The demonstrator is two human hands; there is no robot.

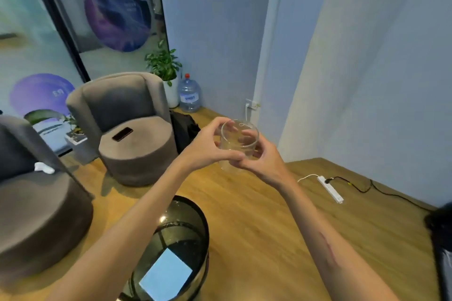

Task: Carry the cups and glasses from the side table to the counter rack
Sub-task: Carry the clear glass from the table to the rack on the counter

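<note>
Head view shows both my hands raised in front of me at about twelve o'clock, meeting around a clear glass (238, 144). My left hand (208, 146) curls round its left side, thumb over the top near the rim and fingers wrapped low across the front. My right hand (264, 159) cups it from the right and underneath, fingers bent behind the glass and showing through it. So both sets of fingers are closed on the glass, which sits tilted, its mouth turned up and toward me, held in the air above the wooden floor (256, 215).

Down at six o'clock, just below my forearms, is a round dark glass side table (186, 234) with a pale blue reflection on its top. At ten o'clock stands a grey armchair (127, 117) with a dark phone (122, 134) lying on its seat. A second grey armchair (36, 203) is at nine o'clock, with a small white object (44, 168) resting on it. Beyond the chairs, at eleven o'clock, a potted plant (163, 66) and a large water bottle (189, 94) stand against the wall. At two o'clock a white power strip (331, 189) lies on the floor with a black cable plugged into it.
</note>
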